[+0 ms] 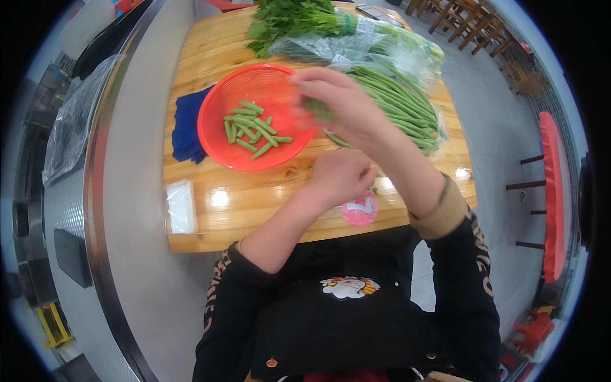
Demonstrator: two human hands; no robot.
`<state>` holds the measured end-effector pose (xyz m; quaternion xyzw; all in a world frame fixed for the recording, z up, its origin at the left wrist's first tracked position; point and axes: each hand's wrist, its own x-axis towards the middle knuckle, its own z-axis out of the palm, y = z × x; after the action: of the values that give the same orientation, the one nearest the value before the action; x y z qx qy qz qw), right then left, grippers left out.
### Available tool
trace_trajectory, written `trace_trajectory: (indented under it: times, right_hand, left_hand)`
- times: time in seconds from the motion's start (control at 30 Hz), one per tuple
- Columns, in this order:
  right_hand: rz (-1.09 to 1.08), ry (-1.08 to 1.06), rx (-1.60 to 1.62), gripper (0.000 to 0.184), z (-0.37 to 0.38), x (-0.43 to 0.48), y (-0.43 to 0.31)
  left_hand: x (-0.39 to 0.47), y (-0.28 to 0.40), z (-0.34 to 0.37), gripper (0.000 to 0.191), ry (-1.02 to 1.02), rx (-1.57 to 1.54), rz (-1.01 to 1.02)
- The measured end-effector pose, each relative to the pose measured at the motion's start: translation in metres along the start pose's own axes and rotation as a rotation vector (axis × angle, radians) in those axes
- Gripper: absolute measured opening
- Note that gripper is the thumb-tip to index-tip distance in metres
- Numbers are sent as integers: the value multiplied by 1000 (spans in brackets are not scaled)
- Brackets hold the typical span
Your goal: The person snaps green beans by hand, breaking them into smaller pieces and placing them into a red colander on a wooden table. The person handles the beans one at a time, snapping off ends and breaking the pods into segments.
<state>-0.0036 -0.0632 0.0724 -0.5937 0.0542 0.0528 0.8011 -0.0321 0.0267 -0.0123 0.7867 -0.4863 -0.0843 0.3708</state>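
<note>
A red plastic colander (217, 148) stands on the wooden table, with several cut green bean pieces (258, 126) in it. My right hand (334, 98) is over the colander's right edge, its fingers blurred, holding green bean pieces (319, 110). Below it, my left hand (341, 174) rests low over the table with curled fingers; whether something is inside them is hidden. Long whole green beans (401, 107) lie in a clear plastic bag just right of my right hand.
Leafy celery (296, 21) and bagged greens (329, 47) lie across the table's far side, near a phone (377, 14). A blue cloth (187, 126) touches the colander's left. A white tissue pack (181, 207) lies at the near left corner, beside a wall (138, 143).
</note>
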Motion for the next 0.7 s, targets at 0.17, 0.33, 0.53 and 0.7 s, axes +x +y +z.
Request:
trace_trajectory:
  times: [0.17,0.33,0.53,0.7]
  right_hand:
    - [-373,30,-556,26,15,29,10]
    - [-297,179,-935,19,-64,-27,-10]
    - [-400,138,-1553,13,-109,-91,24]
    - [-598,239,-1821,17,-119,-96,57]
  left_hand:
    - [-1,-7,3,15,157,-19,142]
    - [-4,-11,8,16,47,45,122]
    - [-3,-12,18,12,78,54,186]
    - [1,-17,20,18,114,58,195]
